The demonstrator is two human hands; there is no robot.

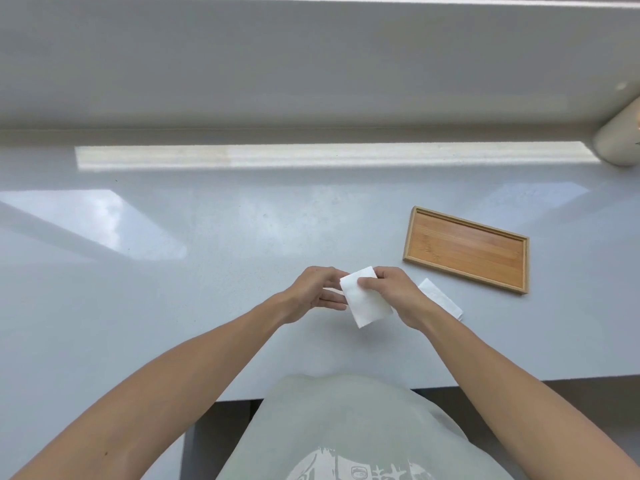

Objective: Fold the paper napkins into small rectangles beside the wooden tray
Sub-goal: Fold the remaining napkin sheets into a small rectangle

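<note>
Currently I am watching both hands working one paper napkin (365,299) just above the tabletop (207,237), near its front edge and a little left of the wooden tray (465,249). The right hand (394,294) is pinching the napkin's upper part, thumb on top and the other fingers curled behind it. The left hand (317,292) is meeting the napkin's left edge; its upper fingers seem to be nipping the top corner while the lower fingers (332,301) are lying nearly straight beside the sheet, so that hold looks light. The napkin is already showing as a compact rectangle, so I am judging this as a late fold or a crease being set. Next move, as I am reading it: aligning the edges squarely, pressing the crease flat, then laying the piece down beside the tray. A second folded napkin (441,301) is already lying between the right wrist and the tray's near rim, partly hidden. The tray itself is holding nothing.
</note>
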